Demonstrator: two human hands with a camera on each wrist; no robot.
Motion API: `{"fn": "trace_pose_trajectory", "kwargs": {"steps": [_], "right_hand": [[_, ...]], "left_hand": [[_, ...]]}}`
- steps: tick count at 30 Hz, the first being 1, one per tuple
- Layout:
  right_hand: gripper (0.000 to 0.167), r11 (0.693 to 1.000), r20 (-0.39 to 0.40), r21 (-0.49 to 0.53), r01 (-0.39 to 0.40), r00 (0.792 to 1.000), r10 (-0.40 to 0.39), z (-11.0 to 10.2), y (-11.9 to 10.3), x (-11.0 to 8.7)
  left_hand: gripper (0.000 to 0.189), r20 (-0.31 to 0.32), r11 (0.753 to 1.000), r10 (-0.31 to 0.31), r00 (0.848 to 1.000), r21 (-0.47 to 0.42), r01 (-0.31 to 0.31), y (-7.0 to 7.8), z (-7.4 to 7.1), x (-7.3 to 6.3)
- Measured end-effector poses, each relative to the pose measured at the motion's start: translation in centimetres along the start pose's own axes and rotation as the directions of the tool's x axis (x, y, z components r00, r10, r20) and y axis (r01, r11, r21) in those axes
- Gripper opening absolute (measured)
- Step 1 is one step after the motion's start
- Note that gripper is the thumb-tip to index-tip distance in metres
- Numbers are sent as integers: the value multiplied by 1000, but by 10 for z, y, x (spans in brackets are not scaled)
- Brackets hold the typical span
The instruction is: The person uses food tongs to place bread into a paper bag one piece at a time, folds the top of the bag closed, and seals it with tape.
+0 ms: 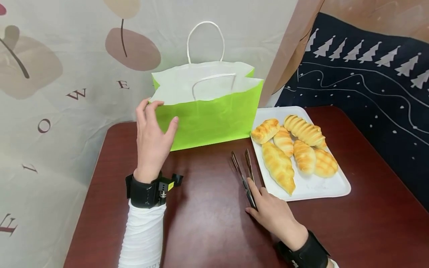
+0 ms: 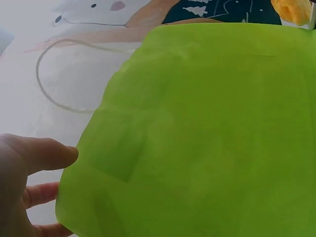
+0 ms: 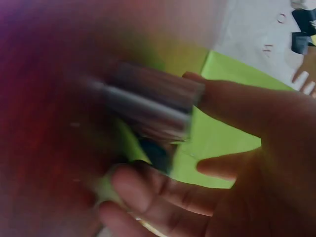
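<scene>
A bright green paper bag (image 1: 214,121) with a white inside stands upright at the back of the table, its mouth gaping. My left hand (image 1: 152,139) is at the bag's top left corner, fingertips right at the rim and thumb spread away from them. In the left wrist view the thumb (image 2: 49,154) tip reaches the green paper's edge. My right hand (image 1: 276,214) grips metal tongs (image 1: 242,175) by their rear end, low over the table. Their two arms are spread apart, point toward the bag and have nothing between them. In the right wrist view the tongs are blurred.
Right of the bag, a white tray (image 1: 321,190) holds several golden bread rolls, among them a long ridged roll (image 1: 303,130) and a pointed one (image 1: 277,167). White paper handles (image 1: 205,23) rise from the bag. A printed cloth (image 1: 83,123) hangs behind the brown table (image 1: 207,223).
</scene>
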State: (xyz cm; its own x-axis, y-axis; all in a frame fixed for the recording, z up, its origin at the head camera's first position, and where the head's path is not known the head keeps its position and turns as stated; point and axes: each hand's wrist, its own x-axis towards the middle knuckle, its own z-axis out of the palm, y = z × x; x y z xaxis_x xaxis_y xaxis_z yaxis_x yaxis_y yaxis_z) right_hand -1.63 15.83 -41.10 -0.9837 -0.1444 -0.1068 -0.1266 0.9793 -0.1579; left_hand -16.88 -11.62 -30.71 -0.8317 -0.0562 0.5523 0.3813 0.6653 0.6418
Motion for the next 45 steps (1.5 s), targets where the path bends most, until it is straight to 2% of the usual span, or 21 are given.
{"fn": "trace_pose_trajectory", "kwargs": {"steps": [6, 11, 13, 17, 20, 25, 29, 33, 35, 38, 41, 45], "right_hand": [[89, 1000, -97, -1, 17, 995, -17, 7, 7, -4], [79, 999, -161, 48, 17, 987, -9, 10, 13, -10], [74, 997, -210, 77, 16, 978, 0, 9, 15, -11], [61, 992, -325, 126, 24, 945, 19, 4, 17, -9], [51, 987, -369, 160, 17, 928, 44, 2, 19, -9], [42, 981, -383, 195, 20, 922, 58, 1, 19, -7], [39, 975, -370, 220, 17, 926, 68, 1, 19, -10], [41, 950, -296, 308, -49, 944, 145, -3, 24, -21], [44, 931, -271, 354, -92, 942, 197, -7, 27, -28], [46, 902, -283, 403, -154, 916, 283, -15, 31, -39], [44, 878, -316, 429, -210, 876, 364, -25, 36, -51], [44, 864, -321, 410, -291, 841, 435, -39, 49, -68]], "left_hand": [[23, 7, 998, 51, 999, -30, -51, 4, -10, -13], [12, 3, 995, 91, 996, -35, -91, 3, -18, -22], [12, 0, 993, 117, 993, -31, -117, 4, -21, -22], [12, 7, 985, 170, 985, -19, -170, 4, -25, -20], [14, 17, 981, 194, 981, -11, -194, 3, -27, -19], [14, 31, 977, 213, 977, -9, -213, 1, -31, -16], [14, 64, 974, 226, 972, -21, -225, 0, -32, -16], [15, 89, 975, 220, 971, -34, -218, 0, -30, -19], [15, 88, 975, 221, 971, -42, -218, 0, -29, -20], [15, 81, 972, 231, 970, -54, -227, 0, -27, -18], [16, 69, 970, 239, 968, -62, -235, 0, -26, -14], [16, 61, 973, 226, 972, -60, -223, 0, -26, -12]]}}
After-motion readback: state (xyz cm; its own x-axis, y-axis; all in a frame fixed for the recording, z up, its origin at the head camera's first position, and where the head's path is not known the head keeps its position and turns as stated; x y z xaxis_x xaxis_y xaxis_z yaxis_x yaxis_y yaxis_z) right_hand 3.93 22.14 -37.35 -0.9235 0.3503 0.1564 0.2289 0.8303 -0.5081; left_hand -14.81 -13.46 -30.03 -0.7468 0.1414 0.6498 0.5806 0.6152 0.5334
